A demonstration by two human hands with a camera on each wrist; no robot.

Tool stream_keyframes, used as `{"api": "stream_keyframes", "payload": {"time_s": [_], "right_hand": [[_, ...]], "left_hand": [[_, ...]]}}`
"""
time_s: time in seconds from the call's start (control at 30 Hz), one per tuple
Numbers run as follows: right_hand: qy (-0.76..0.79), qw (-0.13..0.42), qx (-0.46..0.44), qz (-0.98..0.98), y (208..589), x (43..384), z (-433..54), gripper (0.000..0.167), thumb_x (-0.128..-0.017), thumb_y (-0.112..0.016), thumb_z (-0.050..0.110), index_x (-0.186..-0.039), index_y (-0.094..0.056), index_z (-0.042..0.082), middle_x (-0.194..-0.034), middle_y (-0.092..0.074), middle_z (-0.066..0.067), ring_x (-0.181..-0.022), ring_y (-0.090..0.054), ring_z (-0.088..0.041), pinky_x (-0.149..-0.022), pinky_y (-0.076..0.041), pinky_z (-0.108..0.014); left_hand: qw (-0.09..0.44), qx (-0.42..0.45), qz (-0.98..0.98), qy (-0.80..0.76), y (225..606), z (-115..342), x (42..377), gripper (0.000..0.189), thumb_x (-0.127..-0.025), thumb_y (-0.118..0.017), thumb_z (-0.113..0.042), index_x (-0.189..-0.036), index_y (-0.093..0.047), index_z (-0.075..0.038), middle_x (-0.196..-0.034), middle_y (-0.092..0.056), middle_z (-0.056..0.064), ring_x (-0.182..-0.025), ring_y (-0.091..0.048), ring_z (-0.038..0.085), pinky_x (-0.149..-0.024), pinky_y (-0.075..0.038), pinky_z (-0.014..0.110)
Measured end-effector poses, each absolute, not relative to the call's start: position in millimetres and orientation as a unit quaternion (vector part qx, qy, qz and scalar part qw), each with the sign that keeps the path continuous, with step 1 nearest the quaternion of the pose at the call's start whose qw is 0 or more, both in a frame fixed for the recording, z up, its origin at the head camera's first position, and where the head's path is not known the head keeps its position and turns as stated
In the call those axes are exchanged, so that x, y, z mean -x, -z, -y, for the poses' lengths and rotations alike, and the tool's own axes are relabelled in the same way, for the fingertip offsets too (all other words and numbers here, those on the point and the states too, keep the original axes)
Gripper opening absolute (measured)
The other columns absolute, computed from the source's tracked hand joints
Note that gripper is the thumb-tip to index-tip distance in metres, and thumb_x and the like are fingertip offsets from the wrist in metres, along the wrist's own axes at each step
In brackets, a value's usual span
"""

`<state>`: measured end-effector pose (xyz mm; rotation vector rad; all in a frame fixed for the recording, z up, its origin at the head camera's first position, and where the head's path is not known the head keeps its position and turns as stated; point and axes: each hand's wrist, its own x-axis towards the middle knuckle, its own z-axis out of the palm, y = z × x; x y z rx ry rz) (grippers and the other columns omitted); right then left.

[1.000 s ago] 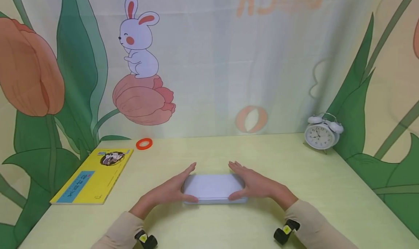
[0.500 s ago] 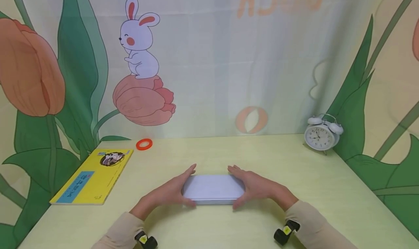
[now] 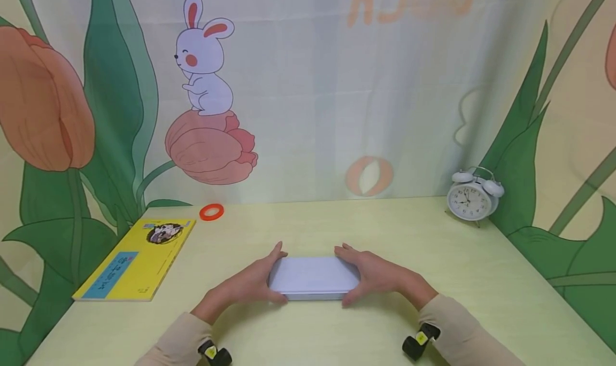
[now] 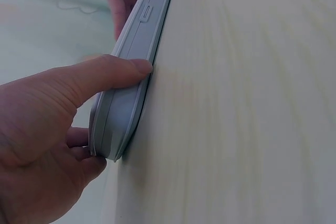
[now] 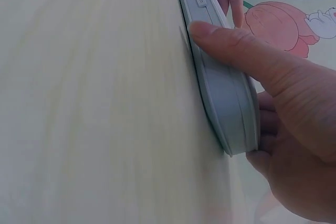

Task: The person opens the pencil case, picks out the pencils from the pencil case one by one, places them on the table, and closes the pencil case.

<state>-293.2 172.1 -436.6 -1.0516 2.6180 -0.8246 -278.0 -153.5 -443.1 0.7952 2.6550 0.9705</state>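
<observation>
A flat, pale grey case (image 3: 314, 275) lies on the table in the middle of the head view. A seam and a small rectangular tab run along its near side, as both wrist views show. My left hand (image 3: 250, 282) grips the case's left end, with its thumb (image 4: 113, 73) on the near side and fingers behind. At the other end my right hand (image 3: 377, 277) holds it in the same way, its thumb (image 5: 231, 43) against the near side. The far side of the case, where the fingertips rest, is partly hidden.
A yellow book (image 3: 137, 262) lies at the left of the table (image 3: 308, 334), with an orange-red ring (image 3: 212, 212) beyond it. At the back right stands a white twin-bell alarm clock (image 3: 471, 196). A printed curtain (image 3: 298, 99) hangs behind.
The thumbs have slid from the top front edge of the case down onto its near side. The case itself has stayed in place.
</observation>
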Motion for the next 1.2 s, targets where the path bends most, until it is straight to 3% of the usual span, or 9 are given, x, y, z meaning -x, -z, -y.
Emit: {"api": "stream_keyframes", "payload": {"time_s": [0.23,0.43,1.2], "right_hand": [[0.255,0.084,0.377,-0.886,438,294,-172,0.107,-0.071,-0.088,0.046,-0.151,-0.038,-0.005,-0.158,-0.032,-0.019,-0.148,-0.023,-0.034,-0.115,-0.026,-0.054],[0.243,0.07,0.382,-0.889,438,294,-170,0.104,-0.073,-0.086,0.046,-0.149,-0.039,-0.005,-0.157,-0.036,-0.018,-0.142,-0.036,-0.034,-0.111,-0.034,-0.05],[0.273,0.07,0.384,-0.879,435,296,-173,0.095,-0.073,-0.086,0.041,-0.145,-0.046,-0.007,-0.148,-0.048,-0.02,-0.133,-0.048,-0.027,-0.107,-0.041,-0.042]], "left_hand": [[0.086,-0.284,-0.902,-0.314,443,153,278,0.121,-0.075,-0.09,-0.028,-0.158,-0.007,0.003,-0.148,-0.046,0.011,-0.126,-0.048,0.023,-0.111,-0.036,0.046],[0.09,-0.28,-0.912,-0.286,441,152,277,0.114,-0.076,-0.089,-0.029,-0.157,-0.015,0.004,-0.151,-0.044,0.015,-0.13,-0.046,0.024,-0.111,-0.036,0.046],[0.079,-0.281,-0.924,-0.246,433,149,274,0.103,-0.077,-0.087,-0.029,-0.154,-0.028,0.004,-0.144,-0.05,0.017,-0.119,-0.051,0.025,-0.104,-0.043,0.046]]}}
